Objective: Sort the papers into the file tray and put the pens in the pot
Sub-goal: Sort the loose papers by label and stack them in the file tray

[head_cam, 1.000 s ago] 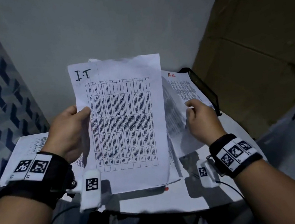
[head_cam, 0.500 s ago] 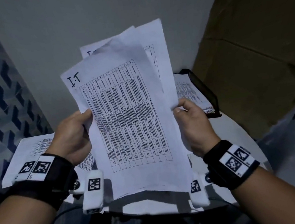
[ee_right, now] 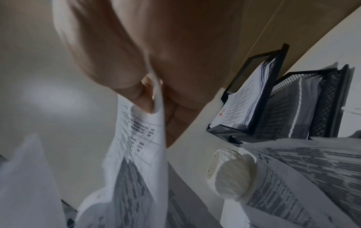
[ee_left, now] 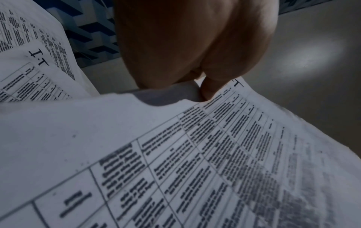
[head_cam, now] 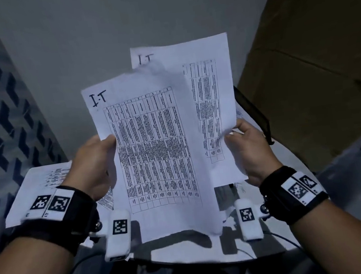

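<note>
Two printed sheets marked "I.T" are held upright above the worktop (head_cam: 189, 253): the front sheet (head_cam: 153, 149) is pinched by the left hand (head_cam: 94, 163), the rear sheet (head_cam: 212, 101) by the right hand (head_cam: 248, 149). The black mesh file tray (ee_right: 273, 98) lies beyond, nearer the right hand; a white pot (ee_right: 228, 174) is seen between.

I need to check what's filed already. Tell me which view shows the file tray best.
The right wrist view: the black mesh file tray shows whole, with a stack of papers in one compartment. The head view catches only its black edge behind the held sheets. The left wrist view shows none of it.
</note>
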`<act>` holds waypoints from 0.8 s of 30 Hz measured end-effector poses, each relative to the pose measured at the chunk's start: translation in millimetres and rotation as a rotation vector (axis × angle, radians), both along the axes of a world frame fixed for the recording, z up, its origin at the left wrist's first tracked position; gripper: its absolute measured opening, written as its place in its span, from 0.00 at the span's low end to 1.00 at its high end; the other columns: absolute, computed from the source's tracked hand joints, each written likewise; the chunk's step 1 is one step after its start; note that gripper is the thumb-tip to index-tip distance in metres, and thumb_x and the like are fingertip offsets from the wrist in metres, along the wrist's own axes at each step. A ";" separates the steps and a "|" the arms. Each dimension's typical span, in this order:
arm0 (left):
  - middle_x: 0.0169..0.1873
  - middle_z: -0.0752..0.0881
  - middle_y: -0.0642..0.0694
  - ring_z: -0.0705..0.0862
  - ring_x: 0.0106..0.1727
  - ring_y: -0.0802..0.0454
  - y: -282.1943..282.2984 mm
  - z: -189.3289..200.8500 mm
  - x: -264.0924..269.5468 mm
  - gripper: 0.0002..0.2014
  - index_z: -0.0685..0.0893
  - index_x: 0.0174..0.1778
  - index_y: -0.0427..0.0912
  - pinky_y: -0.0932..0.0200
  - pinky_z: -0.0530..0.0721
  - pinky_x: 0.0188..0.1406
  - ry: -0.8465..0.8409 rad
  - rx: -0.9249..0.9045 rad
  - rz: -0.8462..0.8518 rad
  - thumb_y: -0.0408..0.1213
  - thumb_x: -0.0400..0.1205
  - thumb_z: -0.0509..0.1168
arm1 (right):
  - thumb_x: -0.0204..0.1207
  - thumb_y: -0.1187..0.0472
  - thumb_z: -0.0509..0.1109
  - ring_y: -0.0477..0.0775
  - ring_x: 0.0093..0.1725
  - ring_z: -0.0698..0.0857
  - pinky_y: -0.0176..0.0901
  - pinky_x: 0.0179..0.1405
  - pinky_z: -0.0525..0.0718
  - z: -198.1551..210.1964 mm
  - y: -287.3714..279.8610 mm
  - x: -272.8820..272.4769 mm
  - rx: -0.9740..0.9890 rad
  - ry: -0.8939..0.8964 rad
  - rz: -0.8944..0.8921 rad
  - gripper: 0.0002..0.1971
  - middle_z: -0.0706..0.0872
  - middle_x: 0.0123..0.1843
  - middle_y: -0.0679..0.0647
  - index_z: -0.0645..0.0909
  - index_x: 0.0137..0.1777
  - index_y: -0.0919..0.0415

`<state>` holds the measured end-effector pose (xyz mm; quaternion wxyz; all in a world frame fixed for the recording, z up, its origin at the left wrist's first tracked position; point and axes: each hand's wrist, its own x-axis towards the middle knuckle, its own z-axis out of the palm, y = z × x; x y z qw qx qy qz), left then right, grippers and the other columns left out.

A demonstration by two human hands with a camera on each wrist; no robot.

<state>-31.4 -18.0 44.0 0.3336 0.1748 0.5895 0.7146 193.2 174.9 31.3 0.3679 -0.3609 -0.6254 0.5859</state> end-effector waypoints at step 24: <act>0.43 0.94 0.45 0.93 0.43 0.53 8.8 -3.8 -7.8 0.09 0.86 0.51 0.39 0.58 0.91 0.46 -0.114 -0.005 -0.032 0.31 0.92 0.60 | 0.82 0.74 0.61 0.56 0.31 0.75 0.47 0.30 0.73 -33.5 -2.3 -5.4 0.006 -0.171 0.012 0.15 0.89 0.42 0.61 0.86 0.51 0.55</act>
